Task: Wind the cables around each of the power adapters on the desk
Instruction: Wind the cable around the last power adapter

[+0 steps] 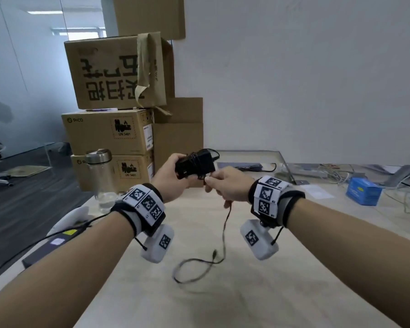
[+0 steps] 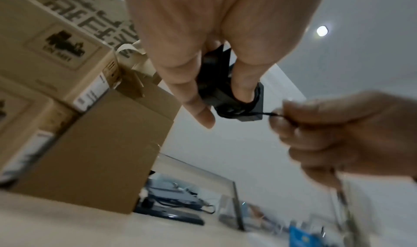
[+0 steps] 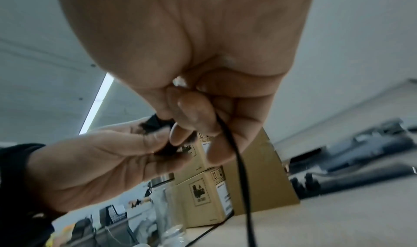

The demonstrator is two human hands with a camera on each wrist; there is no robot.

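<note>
My right hand (image 3: 180, 54) fills the near view from its wrist, fingers curled, thumb and forefinger pinching the thin black cable (image 3: 239, 161), which drops out below my fist toward the desk (image 1: 270, 268). That grip is tight on the cable and has nothing else in it. My left hand (image 1: 173, 176) holds the black power adapter (image 1: 195, 163) up off the desk, just in front of the stacked cardboard boxes (image 1: 109, 133); its grip wraps the block, thumb on one face and fingers (image 2: 196, 97) on the other. Several turns of cable already lie around the adapter's body, and the strand runs taut from the block straight into my right pinch, the two hands almost touching.

I judge I am in the middle of winding this one adapter, with a good part done. The rest of the cable hangs from my right hand and lies in a loose loop on the desk, nearer to me than the boxes, its small plug (image 1: 214, 253) at the free end.

The next move, as I see it, calls for carrying the pinched strand around the block for another turn while the left hand steadies or rotates it. I should let cable slide through my fingers under light tension so the earlier turns do not slacken, and leave room to tuck the plug end.

A clear bottle with a steel cap (image 1: 100, 176) stands beside the boxes, clear of the loop.
</note>
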